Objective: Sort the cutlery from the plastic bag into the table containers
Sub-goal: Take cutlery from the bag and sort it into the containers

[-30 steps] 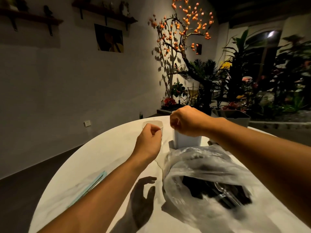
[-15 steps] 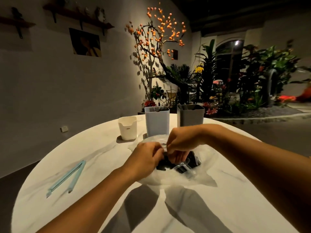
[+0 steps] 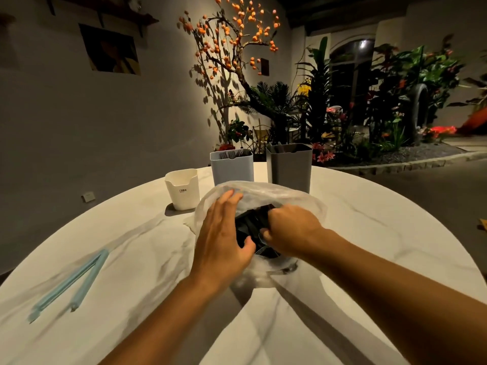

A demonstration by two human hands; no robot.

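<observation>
Table (image 3: pixel 369 233): white container (image 3: pixel 181 189), contents not visible; blue-grey container (image 3: pixel 232 168) and dark grey container (image 3: pixel 289 167) each hold dark cutlery. Plastic bag (image 3: pixel 297 200) just before them, black cutlery (image 3: pixel 250 222) inside. Left hand (image 3: pixel 221 238) spread flat on bag's edge; right hand (image 3: pixel 292 230) curled inside, gripping cutlery.

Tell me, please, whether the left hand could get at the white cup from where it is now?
Probably yes: the left hand rests open on the bag, and the white cup stands just beyond it with nothing between.
</observation>
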